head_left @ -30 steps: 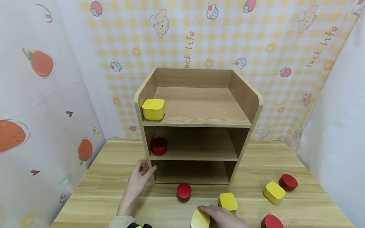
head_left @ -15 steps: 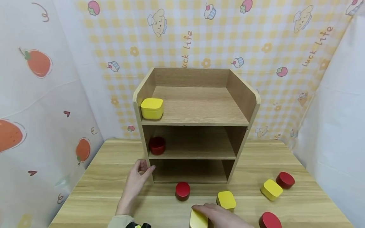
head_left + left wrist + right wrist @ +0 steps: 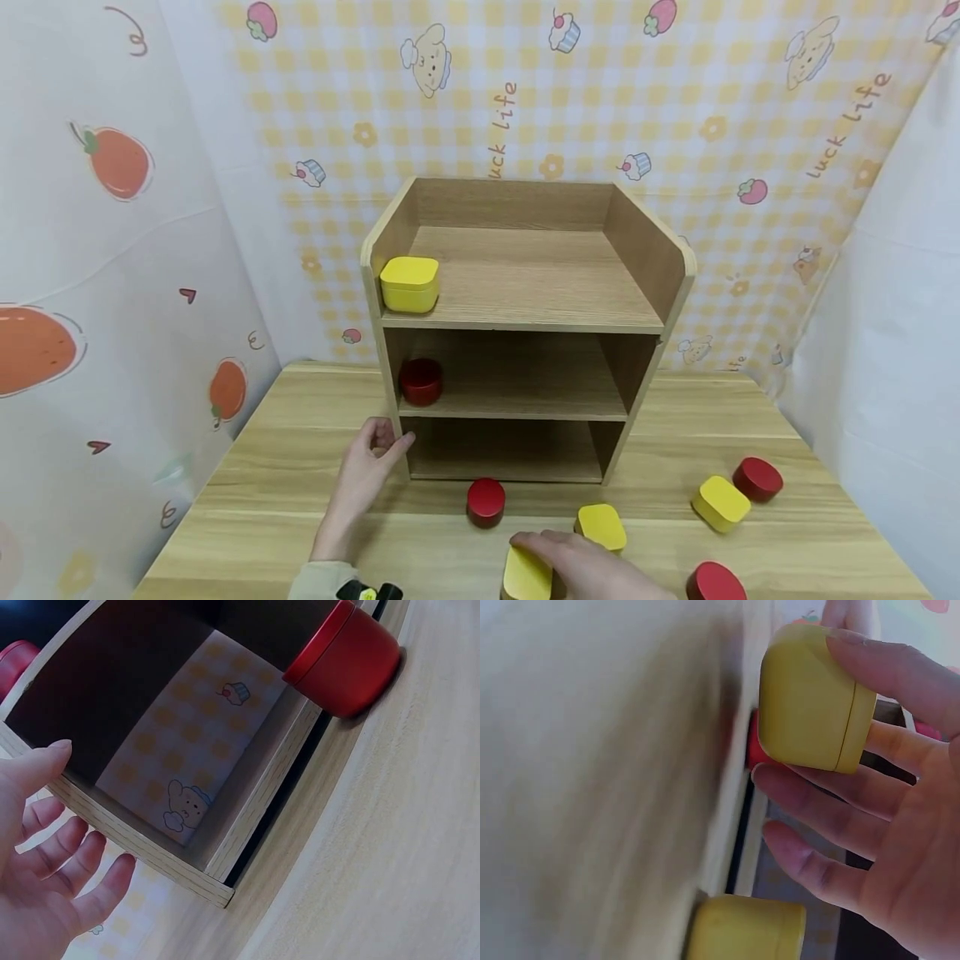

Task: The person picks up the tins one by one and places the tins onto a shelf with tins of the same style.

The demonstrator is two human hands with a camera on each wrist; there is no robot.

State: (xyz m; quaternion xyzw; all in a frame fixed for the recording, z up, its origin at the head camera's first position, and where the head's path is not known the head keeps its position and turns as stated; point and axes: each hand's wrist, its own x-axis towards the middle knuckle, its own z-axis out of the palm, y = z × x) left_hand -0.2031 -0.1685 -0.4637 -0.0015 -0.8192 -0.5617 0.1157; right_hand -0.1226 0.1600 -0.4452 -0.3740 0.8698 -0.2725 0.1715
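Observation:
At the left side of the wooden shelf unit [image 3: 517, 322], my left hand [image 3: 365, 465] holds the side panel near the bottom compartment. In the left wrist view, the thumb lies inside the panel's edge and the relaxed fingers outside it. My right hand [image 3: 592, 571] holds a yellow rounded box [image 3: 527, 577] at the front of the table, its fingers across the far edge. The right wrist view shows the thumb on one side of this lidded box [image 3: 806, 701] and fingers on the other. Whether it touches the table is unclear. A round red tin [image 3: 486, 502] stands before the unit.
A yellow box [image 3: 408, 285] sits top left on the unit, and a red tin [image 3: 422, 382] on the middle shelf below. Right of my right hand are a yellow box [image 3: 601, 528], another yellow box [image 3: 721, 503] and two red tins [image 3: 757, 479]. Patterned cloth surrounds the table.
My right fingers have shifted slightly left and farther over the box's far edge. The left hand stays at the panel. The head view sways a little sideways.

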